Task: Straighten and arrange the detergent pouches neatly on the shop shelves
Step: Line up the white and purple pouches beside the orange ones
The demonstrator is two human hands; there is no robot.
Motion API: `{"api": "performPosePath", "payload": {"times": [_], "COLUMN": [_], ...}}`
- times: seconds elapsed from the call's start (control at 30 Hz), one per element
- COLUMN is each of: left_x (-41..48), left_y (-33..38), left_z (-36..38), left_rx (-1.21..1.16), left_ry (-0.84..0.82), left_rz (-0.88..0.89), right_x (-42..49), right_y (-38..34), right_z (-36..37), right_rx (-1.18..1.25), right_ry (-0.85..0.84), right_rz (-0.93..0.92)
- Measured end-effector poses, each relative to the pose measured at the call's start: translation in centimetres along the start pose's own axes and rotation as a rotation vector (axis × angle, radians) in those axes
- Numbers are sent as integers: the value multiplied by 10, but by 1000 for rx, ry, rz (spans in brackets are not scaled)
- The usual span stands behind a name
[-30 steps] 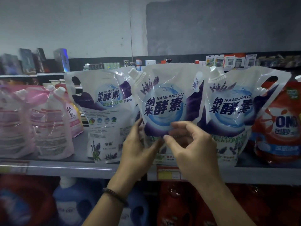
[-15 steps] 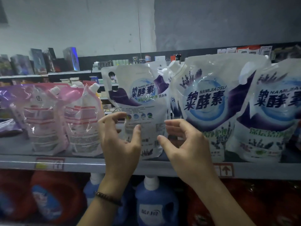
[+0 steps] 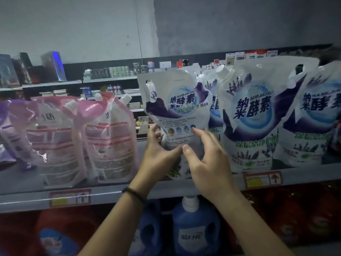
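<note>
Grey plastered wall backs a shop shelf (image 3: 27, 198) of stand-up refills. Leftmost in the white-and-purple row, the lavender detergent pouch (image 3: 177, 108) tilts leftward, away from the neighbouring pouch (image 3: 254, 111) and towards the pink pouches (image 3: 108, 141). The left hand (image 3: 158, 152) pinches its lower left edge, thumb across the front, probably to square it upright. The right hand (image 3: 208, 163) sits close beside it, blurred fingers against the front, but whether it grips is unclear. Blue bottles (image 3: 193, 231) stand below.
</note>
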State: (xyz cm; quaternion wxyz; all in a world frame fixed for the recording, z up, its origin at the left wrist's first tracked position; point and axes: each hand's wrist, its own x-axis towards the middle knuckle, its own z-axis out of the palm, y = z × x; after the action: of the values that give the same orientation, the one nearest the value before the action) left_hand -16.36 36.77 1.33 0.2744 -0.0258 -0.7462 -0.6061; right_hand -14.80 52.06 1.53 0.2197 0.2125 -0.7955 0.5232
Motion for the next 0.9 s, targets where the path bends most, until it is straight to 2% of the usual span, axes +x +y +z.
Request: {"api": "performPosePath", "payload": {"times": [0.2,0.37,0.9], "left_x": [18,25,24], "left_y": [-12,-21,-22], "left_z": [-4,-4,5], "left_rx": [-175,-157,-160], "left_ry": [-87,-120,16], "left_rz": [-10,-1,123], "right_x": [-2,2,8], "right_y": [-5,-4,0], "right_z": [3,3,13], "right_rx": [-17,23,108], "right_ry": [-19,-28,-75], "right_rz": [16,19,26]}}
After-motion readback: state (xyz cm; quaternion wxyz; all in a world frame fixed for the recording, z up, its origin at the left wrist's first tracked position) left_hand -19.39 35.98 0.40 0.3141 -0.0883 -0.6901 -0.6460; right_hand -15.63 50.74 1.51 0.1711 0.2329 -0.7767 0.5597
